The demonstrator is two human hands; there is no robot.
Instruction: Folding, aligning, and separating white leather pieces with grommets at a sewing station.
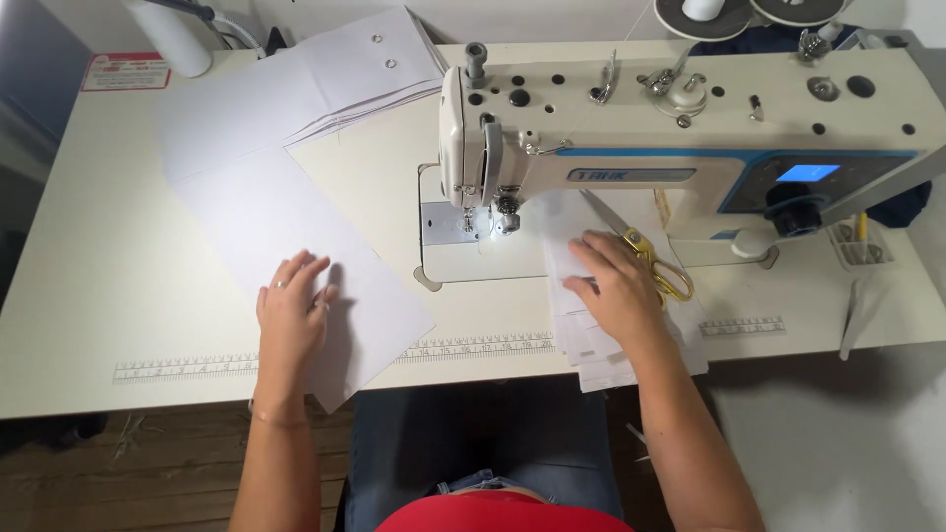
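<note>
Cream sewing table (pixel 89 296) fills the view, with a printed ruler strip (pixel 197 366) along its near edge and bare wooden floor below. We see an industrial sewing machine (pixel 690 128) set at centre-right, white body with a blue band and a lit blue display (pixel 808 172), needle area lit by its lamp. Our left hand (pixel 293 307) lies flat, fingers spread and relaxed, palm down on a long white fabric panel (pixel 286 227); it grips nothing, just presses the near end of the panel, which runs diagonally away from the hand toward the far left. A second pile of white pieces (pixel 296 94) with two snap studs lies beyond it, touching the panel's far end. Our right hand (pixel 616 281) rests open, palm down, on a stack of narrow white fabric pieces (pixel 591 345) just right of the needle; the stack overhangs the table's near edge under the wrist. Gold-handled scissors (pixel 660 266) lie just beside the right hand, touching its far side, blades pointing toward the machine.
</note>
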